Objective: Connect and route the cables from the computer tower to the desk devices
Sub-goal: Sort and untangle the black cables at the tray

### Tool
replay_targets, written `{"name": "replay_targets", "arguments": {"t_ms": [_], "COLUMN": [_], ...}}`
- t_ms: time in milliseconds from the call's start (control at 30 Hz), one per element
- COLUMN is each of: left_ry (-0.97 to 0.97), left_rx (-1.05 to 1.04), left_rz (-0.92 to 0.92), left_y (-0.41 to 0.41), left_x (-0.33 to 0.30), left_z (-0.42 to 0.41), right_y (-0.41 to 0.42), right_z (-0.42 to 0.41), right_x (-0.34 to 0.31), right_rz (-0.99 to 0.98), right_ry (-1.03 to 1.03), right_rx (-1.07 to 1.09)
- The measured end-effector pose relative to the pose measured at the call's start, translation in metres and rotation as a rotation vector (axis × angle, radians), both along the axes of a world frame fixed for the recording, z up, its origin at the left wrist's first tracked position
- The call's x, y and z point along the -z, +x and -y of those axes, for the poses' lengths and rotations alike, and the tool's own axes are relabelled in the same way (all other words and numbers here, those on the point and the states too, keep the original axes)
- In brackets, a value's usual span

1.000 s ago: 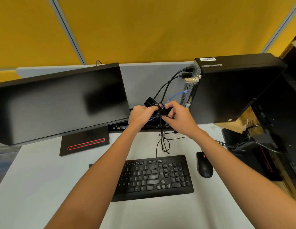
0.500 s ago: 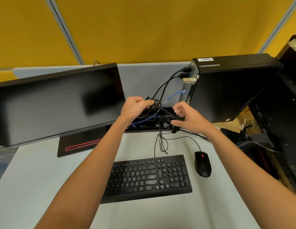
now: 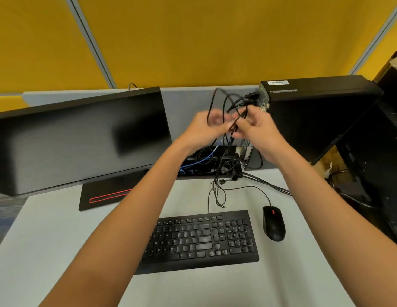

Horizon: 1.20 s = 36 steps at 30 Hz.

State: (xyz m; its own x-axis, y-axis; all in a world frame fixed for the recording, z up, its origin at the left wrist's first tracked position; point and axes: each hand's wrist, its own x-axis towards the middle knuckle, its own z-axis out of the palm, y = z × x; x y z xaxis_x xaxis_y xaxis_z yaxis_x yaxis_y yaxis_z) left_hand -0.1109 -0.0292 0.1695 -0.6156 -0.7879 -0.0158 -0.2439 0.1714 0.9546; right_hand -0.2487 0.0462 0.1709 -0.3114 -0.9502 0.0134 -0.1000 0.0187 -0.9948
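Beside the black computer tower [image 3: 321, 116], my left hand [image 3: 204, 131] and right hand [image 3: 257, 129] both grip looped thin black cables [image 3: 224, 103]; fingers blurred.

No legible text on tower [image 3: 321, 111]

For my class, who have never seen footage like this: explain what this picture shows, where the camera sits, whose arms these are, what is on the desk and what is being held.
The camera is worn on a person's head, looking forward and down, so the two bare arms are that person's own. No machine is working here. The left hand and right hand are raised together, blurred by motion, each with its grip on a loop of black cables that run to the back of the computer tower. On the pale desk sit a dark monitor, a black keyboard and a black mouse. More cables, one of them blue, lie in a tray behind the keyboard.
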Motion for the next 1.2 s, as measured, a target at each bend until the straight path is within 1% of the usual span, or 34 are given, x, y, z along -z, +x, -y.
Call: {"name": "replay_targets", "arguments": {"t_ms": [33,67,133,200,233,300,333,367,400,433,467,500,533,567,600,633,667,733,800,833,900,933,967,1000,1067,1133,1167,1200], "left_ry": [0.057,0.074,0.004,-0.169,-0.279,-0.547,-0.63,-0.627,-0.513,-0.298,-0.015,0.275,0.513,0.694,0.814,0.886,0.908,0.863,0.774,0.716,0.62,0.592,0.56,0.519,0.432,0.387,0.353,0.271], "left_rx": [0.006,-0.037,-0.136,-0.192,-0.193,-0.159,-0.162,-0.214,-0.305,-0.405,-0.462,-0.422,-0.303,-0.179,-0.069,0.018,0.069,0.052,-0.047,-0.112,-0.317,-0.433,-0.504,-0.515,-0.391,-0.248,-0.214,-0.217], "left_rz": [0.004,0.016,0.084,0.23,0.32,0.547,0.623,0.647,0.62,0.565,0.509,0.481,0.476,0.448,0.388,0.313,0.246,0.181,0.172,0.182,0.199,0.205,0.226,0.269,0.345,0.289,0.232,0.198], "left_y": [0.0,0.0,0.006,0.018,0.022,0.028,0.029,0.028,0.028,0.027,0.027,0.027,0.026,0.024,0.02,0.018,0.015,0.012,0.02,0.027,0.05,0.064,0.076,0.084,0.085,0.067,0.056,0.045], "left_x": [0.015,0.028,0.052,0.069,0.076,0.09,0.093,0.102,0.104,0.104,0.102,0.099,0.093,0.087,0.084,0.085,0.087,0.099,0.108,0.111,0.121,0.125,0.127,0.126,0.119,0.109,0.104,0.099], "left_z": [-0.005,-0.005,-0.001,0.004,0.006,0.005,0.0,0.0,0.0,0.0,0.0,0.0,-0.004,-0.008,-0.013,-0.02,-0.026,-0.033,-0.03,-0.025,-0.008,0.0,0.005,0.006,0.0,-0.013,-0.019,-0.025], "right_y": [0.0,-0.001,-0.009,-0.018,-0.021,-0.023,-0.023,-0.021,-0.019,-0.016,-0.013,-0.011,-0.008,-0.003,0.001,0.007,0.011,0.016,0.01,0.001,-0.023,-0.036,-0.045,-0.05,-0.047,-0.033,-0.025,-0.018], "right_z": [-0.002,-0.004,-0.009,-0.013,-0.015,-0.019,-0.02,-0.021,-0.021,-0.021,-0.021,-0.02,-0.019,-0.018,-0.016,-0.015,-0.014,-0.014,-0.015,-0.016,-0.024,-0.031,-0.037,-0.043,-0.047,-0.044,-0.041,-0.037], "right_x": [0.009,0.018,0.04,0.061,0.07,0.081,0.083,0.083,0.083,0.083,0.084,0.086,0.089,0.092,0.094,0.096,0.098,0.1,0.099,0.098,0.101,0.104,0.105,0.108,0.109,0.106,0.103,0.1], "right_rz": [-0.026,-0.049,-0.115,-0.216,-0.301,-0.459,-0.492,-0.477,-0.427,-0.373,-0.328,-0.303,-0.263,-0.207,-0.143,-0.115,-0.122,-0.129,-0.133,-0.136,-0.13,-0.12,-0.124,-0.125,-0.08,-0.027,-0.03,-0.043], "right_ry": [0.045,0.083,0.162,0.218,0.226,0.202,0.18,0.166,0.168,0.193,0.227,0.264,0.288,0.295,0.289,0.285,0.278,0.269,0.304,0.342,0.406,0.421,0.445,0.467,0.46,0.388,0.35,0.315], "right_rx": [-0.005,0.011,0.1,0.213,0.26,0.339,0.379,0.415,0.441,0.445,0.424,0.381,0.331,0.293,0.266,0.243,0.212,0.162,0.194,0.237,0.34,0.378,0.383,0.355,0.271,0.222,0.194,0.168]}}
